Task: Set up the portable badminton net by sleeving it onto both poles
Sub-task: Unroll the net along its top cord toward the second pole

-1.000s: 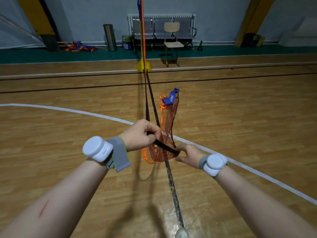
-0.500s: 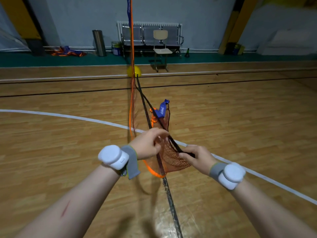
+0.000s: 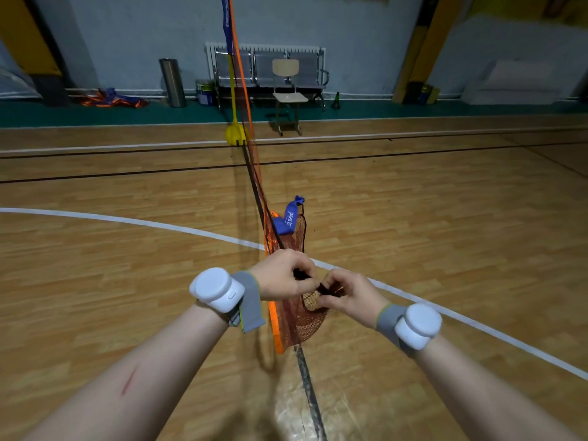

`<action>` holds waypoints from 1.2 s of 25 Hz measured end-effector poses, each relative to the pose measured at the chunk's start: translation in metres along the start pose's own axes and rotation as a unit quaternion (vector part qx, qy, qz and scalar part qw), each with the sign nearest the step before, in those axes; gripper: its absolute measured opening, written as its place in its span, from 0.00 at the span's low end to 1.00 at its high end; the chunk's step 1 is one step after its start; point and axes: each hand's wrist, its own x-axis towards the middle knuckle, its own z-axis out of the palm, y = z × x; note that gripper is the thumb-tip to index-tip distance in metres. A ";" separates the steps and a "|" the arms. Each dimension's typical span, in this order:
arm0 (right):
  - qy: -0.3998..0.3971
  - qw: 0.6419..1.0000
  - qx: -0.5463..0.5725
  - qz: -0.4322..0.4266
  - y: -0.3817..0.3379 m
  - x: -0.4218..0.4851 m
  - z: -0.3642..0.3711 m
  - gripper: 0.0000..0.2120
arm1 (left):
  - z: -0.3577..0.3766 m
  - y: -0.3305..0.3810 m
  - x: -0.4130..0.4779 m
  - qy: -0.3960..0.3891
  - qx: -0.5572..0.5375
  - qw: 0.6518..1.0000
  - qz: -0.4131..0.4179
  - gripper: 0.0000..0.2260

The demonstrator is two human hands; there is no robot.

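Orange net (image 3: pixel 299 323) hangs bunched above the floor (image 3: pixel 127 281). The left hand (image 3: pixel 281 275) has its fingers curled round a dark pole (image 3: pixel 299 274), and the right hand (image 3: pixel 350 297) pinches the net's sleeve. Sleeving seems underway; next, likely, the pole must be fed inside.

The lined wooden floor (image 3: pixel 127 281) carries a yellow pole base (image 3: pixel 234 134), a chair (image 3: pixel 288 97) beyond it, and what looks like a dark pole (image 3: pixel 307 386) lying nearer.

White letters run along the blue tab (image 3: pixel 289 219) at the upper end of the bunched orange net (image 3: pixel 296 316), too small and blurred to spell out. Farther along the net, a blue strip (image 3: pixel 227 17) above the yellow pole (image 3: pixel 231 78) carries white print, likewise unreadable.
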 end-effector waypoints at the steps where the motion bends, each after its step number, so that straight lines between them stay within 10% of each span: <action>1: -0.010 1.000 0.003 0.004 0.004 -0.001 0.000 0.10 | 0.000 0.006 -0.002 0.006 -0.012 1.000 0.007 0.09; 16: -0.095 0.992 -0.053 0.057 0.067 -0.030 -0.017 0.07 | 0.006 0.059 -0.025 0.100 -0.030 0.994 -0.041 0.09; 23: -0.031 0.998 -0.043 0.016 0.064 -0.078 -0.034 0.15 | 0.066 0.051 -0.011 0.046 0.124 0.985 -0.109 0.15; 30: -0.014 0.998 -0.063 -0.015 0.033 -0.112 -0.038 0.13 | 0.096 0.084 -0.021 -0.034 0.068 0.997 0.000 0.22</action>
